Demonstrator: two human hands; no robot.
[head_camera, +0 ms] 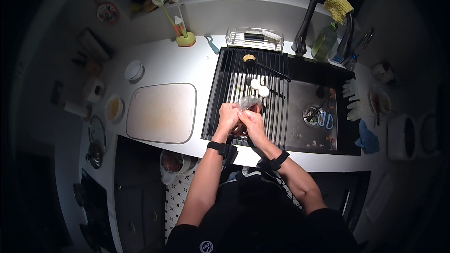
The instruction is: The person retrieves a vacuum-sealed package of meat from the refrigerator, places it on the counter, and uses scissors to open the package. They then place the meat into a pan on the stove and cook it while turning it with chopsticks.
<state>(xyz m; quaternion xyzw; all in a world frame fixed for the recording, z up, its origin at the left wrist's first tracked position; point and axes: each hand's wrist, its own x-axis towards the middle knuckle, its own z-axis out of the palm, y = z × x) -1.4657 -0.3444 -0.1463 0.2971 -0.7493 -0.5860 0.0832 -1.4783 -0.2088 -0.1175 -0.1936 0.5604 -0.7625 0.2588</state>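
Observation:
Both hands grip a clear plastic bag (252, 102) with dark reddish-brown contents, over the black slatted rack (276, 119) that lies across the sink. My left hand (229, 115) pinches the bag's left side. Close beside it, my right hand (252, 122) holds the bag with the thumb on top. The lower part of the bag hangs between my wrists, and the hands partly hide it. Just beyond the bag, two white egg-shaped things (263, 91) rest on the rack. A dish brush (249, 59) with a black handle lies farther back on the slats.
Left of the rack lies a cutting board (161, 114), with a white bowl (134, 70) behind it and a bowl of yellowish food (114, 108) beside it. Blue-handled scissors (325, 120) sit in the sink (295, 112). The faucet (302, 38) carries a yellow cloth (338, 6).

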